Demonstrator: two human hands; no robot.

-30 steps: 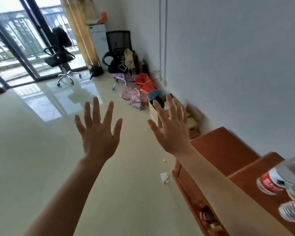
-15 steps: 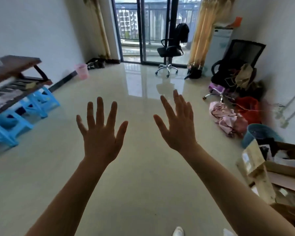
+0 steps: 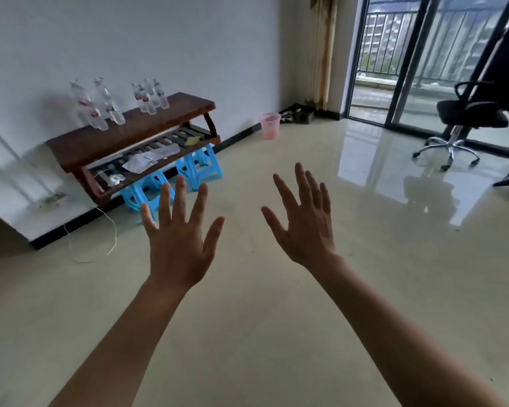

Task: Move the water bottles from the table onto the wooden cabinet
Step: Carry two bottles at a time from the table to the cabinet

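Standing upright in two clusters, the bottles [image 3: 100, 108] sit on the table [image 3: 185, 108] against the left wall, well apart from the person. Blue stools [image 3: 199, 168] show beneath it. Clear thin plastic likely dents under a hard squeeze and may slip. If full, each has some weight, so a wrap round the labelled middle looks safest, one per hand. Left hand [image 3: 178, 245] and right hand [image 3: 306, 230] hang over the floor, fingers spread straight, holding nothing. No cabinet shows.
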